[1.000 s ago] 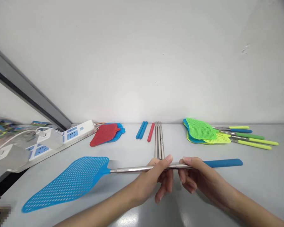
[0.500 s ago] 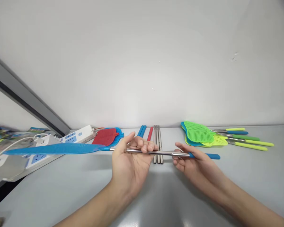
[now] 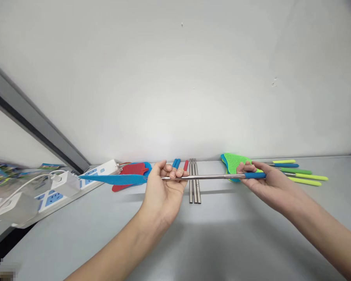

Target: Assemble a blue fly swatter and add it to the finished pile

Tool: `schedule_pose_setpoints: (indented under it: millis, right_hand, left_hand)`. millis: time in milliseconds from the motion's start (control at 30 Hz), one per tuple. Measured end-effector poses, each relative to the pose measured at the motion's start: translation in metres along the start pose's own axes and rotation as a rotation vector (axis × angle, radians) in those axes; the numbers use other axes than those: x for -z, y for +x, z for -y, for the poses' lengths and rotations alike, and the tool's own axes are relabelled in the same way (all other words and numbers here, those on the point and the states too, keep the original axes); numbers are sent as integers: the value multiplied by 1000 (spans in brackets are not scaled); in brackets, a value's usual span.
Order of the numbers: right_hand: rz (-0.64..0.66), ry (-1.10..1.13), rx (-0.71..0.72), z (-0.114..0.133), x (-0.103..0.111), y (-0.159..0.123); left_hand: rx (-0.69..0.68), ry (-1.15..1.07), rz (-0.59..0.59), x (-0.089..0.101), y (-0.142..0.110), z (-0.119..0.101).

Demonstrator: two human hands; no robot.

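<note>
A blue fly swatter (image 3: 210, 177) with a thin metal rod lies level across both hands, above the table. My left hand (image 3: 163, 191), palm up, has its fingers curled round the rod close to the blue head (image 3: 114, 179), which is seen nearly edge-on. On the blue grip (image 3: 254, 175) at the other end, my right hand (image 3: 270, 185) is closed. Behind the rod lie three loose metal rods (image 3: 195, 191), two blue grips (image 3: 176, 162) and a red grip (image 3: 186, 164). Red swatter heads (image 3: 133, 169) rest over a blue one to the left.
Fly swatters with green, yellow and blue heads (image 3: 235, 159) are stacked at the right, grips (image 3: 307, 177) pointing right. White power strips (image 3: 101, 173) with plugs and cables occupy the left, near colourful packaging (image 3: 2, 171). A wall (image 3: 175, 97) stands behind the grey table (image 3: 222, 242).
The swatter has shifted right and its rod shows longer between my hands. My right hand has moved right and up, from the rod's end onto the blue grip.
</note>
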State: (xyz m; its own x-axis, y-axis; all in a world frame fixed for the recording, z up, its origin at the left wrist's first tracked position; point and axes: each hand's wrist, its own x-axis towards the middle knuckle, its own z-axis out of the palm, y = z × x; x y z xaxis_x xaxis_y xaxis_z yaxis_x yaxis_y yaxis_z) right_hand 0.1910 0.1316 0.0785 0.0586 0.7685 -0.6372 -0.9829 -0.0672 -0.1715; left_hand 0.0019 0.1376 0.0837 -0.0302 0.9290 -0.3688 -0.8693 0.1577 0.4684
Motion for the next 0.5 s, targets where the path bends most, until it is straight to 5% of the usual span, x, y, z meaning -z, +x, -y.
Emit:
schedule_pose_setpoints:
  millis: [267, 500]
  right_hand:
    - [51, -60, 56, -8, -13, -12]
    - [8, 55, 177, 2, -25, -2]
  left_hand:
    - [-7, -152, 197, -8, 11, 14]
    - [-21, -171, 230, -10, 19, 18]
